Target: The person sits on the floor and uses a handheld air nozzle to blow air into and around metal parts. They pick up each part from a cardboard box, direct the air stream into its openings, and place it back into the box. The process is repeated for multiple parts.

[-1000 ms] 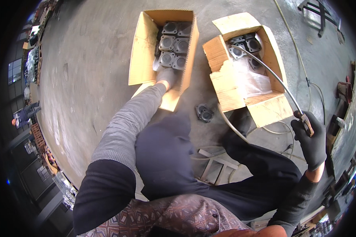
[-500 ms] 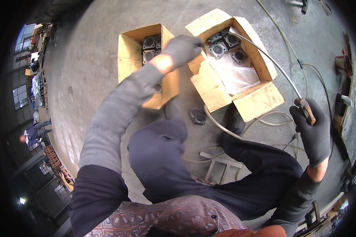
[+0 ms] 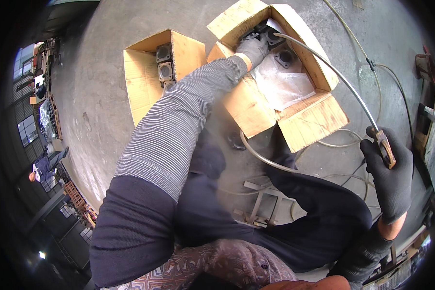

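Observation:
My left hand (image 3: 253, 49), in a grey glove, reaches into the right cardboard box (image 3: 311, 123). Its fingers close over a flanged engine cylinder there, mostly hidden beneath the glove. Beside it in the box lies another engine cylinder (image 3: 285, 58), a dark square flange around a round bore. My gloved right hand (image 3: 392, 176) is wrapped around an air blow gun (image 3: 384, 149). The gun's long curved metal tube (image 3: 340, 83) arches over the box wall, its tip near the cylinders.
A second cardboard box (image 3: 188, 53) at left holds a row of cylinders (image 3: 165, 71). One dark part (image 3: 236, 140) lies on the floor between my feet. Pale hose (image 3: 336, 144) loops over the concrete near a metal frame (image 3: 270, 198). Far left, another person (image 3: 46, 166) is visible.
My left hand has moved from between the boxes into the right box, onto a cylinder. My right hand keeps hold of the blow gun. Both boxes have shifted left in view.

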Tool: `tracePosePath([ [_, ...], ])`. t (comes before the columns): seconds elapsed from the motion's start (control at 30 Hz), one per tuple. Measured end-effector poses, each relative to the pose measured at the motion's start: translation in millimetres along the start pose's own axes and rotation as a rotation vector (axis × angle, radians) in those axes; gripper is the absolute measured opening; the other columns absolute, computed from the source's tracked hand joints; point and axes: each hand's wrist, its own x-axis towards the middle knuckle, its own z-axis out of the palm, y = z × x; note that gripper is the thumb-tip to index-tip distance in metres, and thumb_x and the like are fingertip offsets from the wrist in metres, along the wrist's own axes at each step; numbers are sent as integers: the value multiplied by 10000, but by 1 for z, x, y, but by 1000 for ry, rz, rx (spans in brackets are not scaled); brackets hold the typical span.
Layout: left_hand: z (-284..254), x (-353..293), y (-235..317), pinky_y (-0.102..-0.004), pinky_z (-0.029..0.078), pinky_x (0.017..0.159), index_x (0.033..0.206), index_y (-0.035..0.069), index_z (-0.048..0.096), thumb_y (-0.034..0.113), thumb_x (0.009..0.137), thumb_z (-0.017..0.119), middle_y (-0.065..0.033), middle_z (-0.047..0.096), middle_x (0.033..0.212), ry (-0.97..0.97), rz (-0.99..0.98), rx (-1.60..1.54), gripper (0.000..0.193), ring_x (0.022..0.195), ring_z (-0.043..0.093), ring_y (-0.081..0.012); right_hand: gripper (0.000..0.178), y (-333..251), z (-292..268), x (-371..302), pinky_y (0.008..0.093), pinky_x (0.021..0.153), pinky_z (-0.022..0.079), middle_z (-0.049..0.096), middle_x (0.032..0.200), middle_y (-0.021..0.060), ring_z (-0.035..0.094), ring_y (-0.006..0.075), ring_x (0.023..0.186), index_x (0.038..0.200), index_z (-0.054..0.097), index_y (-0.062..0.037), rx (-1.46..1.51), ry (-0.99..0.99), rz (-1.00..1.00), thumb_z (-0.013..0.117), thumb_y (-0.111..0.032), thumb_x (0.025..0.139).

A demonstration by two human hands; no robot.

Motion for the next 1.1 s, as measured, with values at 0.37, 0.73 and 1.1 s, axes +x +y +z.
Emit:
tracePosePath([
  [0.37,-31,-15,11,-431,537,969,1256,105,743,179,982,615,-104,712,1271,-68,174,397,311,1225,660,-296,269,-2,-4,4,257,716,525,677,854,37,610,79,777,1147,707,38,-17,-37,-22,817,-58,921],
  [0.73,-60,-34,7,-463,531,995,1165,123,751,389,957,724,-109,772,1156,-174,106,-99,339,1164,702,-331,249,1,-8,-2,254,695,510,655,838,21,589,69,761,1120,704,40,-3,-75,-4,812,-75,928],
  [1.1,-233,-224,48,-423,667,925,1410,16,575,313,1135,532,-132,691,1302,-229,-439,-1696,407,1172,719,-266,229,41,-43,-66,283,624,453,589,722,35,535,76,678,1090,705,17,-70,-114,-87,774,-137,936],
])
